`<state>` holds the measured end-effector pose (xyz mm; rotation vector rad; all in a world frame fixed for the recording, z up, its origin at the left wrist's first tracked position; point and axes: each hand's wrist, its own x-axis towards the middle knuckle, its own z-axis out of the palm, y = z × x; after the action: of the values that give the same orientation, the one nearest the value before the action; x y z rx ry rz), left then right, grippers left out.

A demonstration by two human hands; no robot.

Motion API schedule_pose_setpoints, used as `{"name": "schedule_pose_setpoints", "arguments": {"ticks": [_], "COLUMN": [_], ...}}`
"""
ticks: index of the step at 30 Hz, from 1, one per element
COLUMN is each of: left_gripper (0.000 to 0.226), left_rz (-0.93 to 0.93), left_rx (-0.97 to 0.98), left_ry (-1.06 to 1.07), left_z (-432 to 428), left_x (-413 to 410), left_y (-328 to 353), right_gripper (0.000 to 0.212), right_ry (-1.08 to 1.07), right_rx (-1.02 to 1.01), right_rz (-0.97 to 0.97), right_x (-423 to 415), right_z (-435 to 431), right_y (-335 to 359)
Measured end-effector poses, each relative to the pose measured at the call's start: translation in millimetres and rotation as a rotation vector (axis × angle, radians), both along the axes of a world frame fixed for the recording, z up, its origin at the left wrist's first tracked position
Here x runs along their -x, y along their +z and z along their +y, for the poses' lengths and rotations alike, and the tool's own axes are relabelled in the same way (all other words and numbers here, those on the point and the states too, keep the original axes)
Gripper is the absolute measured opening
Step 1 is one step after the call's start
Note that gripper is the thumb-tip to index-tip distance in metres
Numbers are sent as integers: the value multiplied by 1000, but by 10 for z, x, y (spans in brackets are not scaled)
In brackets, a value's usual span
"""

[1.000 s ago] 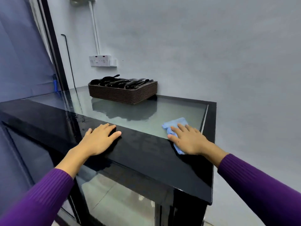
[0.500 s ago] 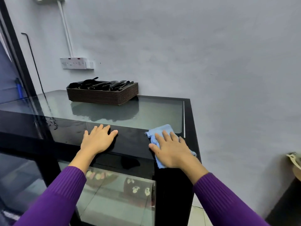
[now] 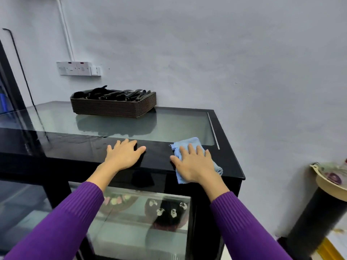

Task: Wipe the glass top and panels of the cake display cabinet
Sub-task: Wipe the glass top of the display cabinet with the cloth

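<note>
The cake display cabinet has a black frame and a glass top (image 3: 178, 124). Its front glass panel (image 3: 131, 231) shows cakes inside. A light blue cloth (image 3: 185, 144) lies on the black front band near the right corner. My right hand (image 3: 193, 164) presses flat on the cloth with straight fingers. My left hand (image 3: 124, 155) rests flat on the black band to the left, fingers spread, holding nothing.
A stack of brown trays (image 3: 112, 107) with black tongs on top stands at the back of the glass top by the wall. A wall socket (image 3: 78, 68) is above it. To the right, a black stand (image 3: 315, 218) carries a beige bowl.
My right hand has drawn the cloth toward the front right corner of the top. The view has swung right and down; my left hand has stayed in place.
</note>
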<state>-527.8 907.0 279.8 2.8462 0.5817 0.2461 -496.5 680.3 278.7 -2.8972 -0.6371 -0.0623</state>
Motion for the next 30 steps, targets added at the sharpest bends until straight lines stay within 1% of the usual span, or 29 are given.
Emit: {"name": "schedule_pose_setpoints", "arguments": {"ticks": [2, 4, 6, 8, 9, 12, 14, 15, 18, 21, 23, 26, 28, 30], "left_gripper": [60, 55, 52, 52, 53, 57, 59, 61, 68, 66, 60, 58, 60, 65], "left_rz": [-8, 14, 50, 52, 48, 38, 34, 37, 48, 67, 79, 97, 100, 94], "left_rx": [38, 59, 32, 12, -3, -31, -21, -23, -54, -6, -22, -30, -32, -18], "left_ry": [-140, -256, -326, -357, -365, -406, -440, -454, -439, -392, -386, -381, -383, -378], "left_z": [219, 534, 873, 1160, 1280, 1510, 1578, 1608, 1760, 1905, 1896, 1866, 1879, 1888], "left_x": [133, 268, 332, 339, 341, 343, 330, 316, 302, 317, 309, 311, 317, 332], "left_y": [46, 100, 151, 180, 176, 101, 64, 62, 77, 43, 25, 17, 5, 13], "right_gripper": [62, 60, 61, 63, 63, 57, 51, 51, 53, 53, 54, 52, 50, 50], "right_ry": [-35, -143, -282, -375, -375, -240, -177, -178, -329, -484, -449, -212, -72, 1], "right_rx": [-10, 5, 24, 15, 0, -41, -66, -63, -28, -11, -23, 1, 3, -9], "right_rz": [5, 40, 42, 44, 48, 1, -64, -59, 39, 11, 24, 7, -72, -35], "right_x": [21, -75, -198, -222, -179, 158, 412, 483, 314, -24, -142, 44, 296, 380], "right_z": [-143, -219, -95, 230, 420, 794, 738, 643, 319, 470, 843, 1340, 1402, 1215], "right_y": [21, 63, 84, 89, 83, -4, -64, -49, 63, 95, 66, 30, -22, 13]}}
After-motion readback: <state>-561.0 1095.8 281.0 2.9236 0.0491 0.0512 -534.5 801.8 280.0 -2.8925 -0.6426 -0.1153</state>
